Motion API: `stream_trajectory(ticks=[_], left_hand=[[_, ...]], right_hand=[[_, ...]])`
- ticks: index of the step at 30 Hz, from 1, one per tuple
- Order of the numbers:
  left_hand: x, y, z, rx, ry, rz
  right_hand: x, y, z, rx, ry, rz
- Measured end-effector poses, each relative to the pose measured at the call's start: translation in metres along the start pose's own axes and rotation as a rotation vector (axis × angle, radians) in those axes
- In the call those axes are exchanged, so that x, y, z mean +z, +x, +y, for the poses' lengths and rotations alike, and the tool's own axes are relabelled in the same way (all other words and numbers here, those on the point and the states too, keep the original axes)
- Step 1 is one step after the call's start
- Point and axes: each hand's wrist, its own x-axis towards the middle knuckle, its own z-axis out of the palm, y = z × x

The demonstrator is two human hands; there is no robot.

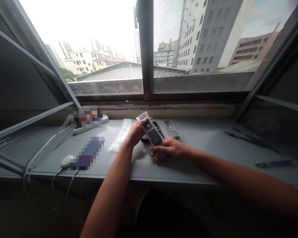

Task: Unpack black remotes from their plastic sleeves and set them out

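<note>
Left hand (pixel 136 131) and right hand (pixel 170 148) grip opposite ends of a long, black, plastic-sleeved remote control (pixel 152 131), centre frame — forearms (pixel 115 180) converging from below.

Both hands hold a black remote control (pixel 152 131) in a clear plastic sleeve above the grey desk (pixel 201 168): the left hand (pixel 137 130) grips its 11 o'clock end, the right hand (pixel 167 148) its 5 o'clock end. Partly hidden behind it sits another dark button remote (pixel 159 126). From the held one, a sleeved remote (pixel 172 129) lies near at 3 o'clock, black cables (pixel 248 139) well beyond; crumpled clear bags (pixel 120 137) lie at 9, a white round charger (pixel 66 161) at 8, the window (pixel 146 49) at 12.
</note>
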Motion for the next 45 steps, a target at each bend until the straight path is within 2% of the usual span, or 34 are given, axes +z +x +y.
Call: stream_trajectory(ticks=[8, 12, 16, 21, 25, 28, 30, 32, 34, 36, 38, 41, 45], left_hand=[[0.004, -0.002, -0.004, -0.031, -0.034, -0.035], [0.013, -0.007, -0.006, -0.141, 0.003, -0.131], [0.020, -0.012, -0.006, -0.178, 0.012, -0.201], [0.021, -0.017, 0.000, -0.242, 0.004, -0.377], [0.019, -0.021, 0.002, -0.273, -0.014, -0.434], [0.017, -0.022, 0.002, -0.282, -0.013, -0.457], [0.016, -0.022, 0.001, -0.278, -0.022, -0.454], [0.015, -0.019, 0.001, -0.254, -0.045, -0.419], [0.013, -0.016, 0.001, -0.203, -0.071, -0.350], [0.012, -0.013, 0.000, -0.133, -0.089, -0.265], [0.010, -0.010, -0.001, -0.085, -0.081, -0.213], [0.010, -0.009, -0.002, -0.087, -0.038, -0.236], [0.011, -0.010, -0.004, -0.111, -0.022, -0.282]], right_hand=[[0.000, 0.000, 0.003, -0.182, -0.244, -0.021], [-0.005, -0.004, -0.009, -0.252, -0.425, 0.058], [-0.013, -0.004, -0.015, -0.377, -0.605, 0.134], [-0.022, 0.001, -0.019, -0.537, -0.733, 0.269], [-0.028, 0.004, -0.023, -0.582, -0.807, 0.365], [-0.035, 0.004, -0.024, -0.579, -0.859, 0.433], [-0.039, 0.004, -0.024, -0.569, -0.870, 0.531], [-0.042, 0.002, -0.024, -0.559, -0.834, 0.643], [-0.043, -0.001, -0.021, -0.535, -0.780, 0.692], [-0.042, -0.004, -0.017, -0.502, -0.760, 0.629], [-0.040, -0.006, -0.011, -0.496, -0.804, 0.508], [-0.036, -0.003, -0.001, -0.539, -0.919, 0.403], [-0.034, 0.002, 0.005, -0.589, -0.929, 0.374]])
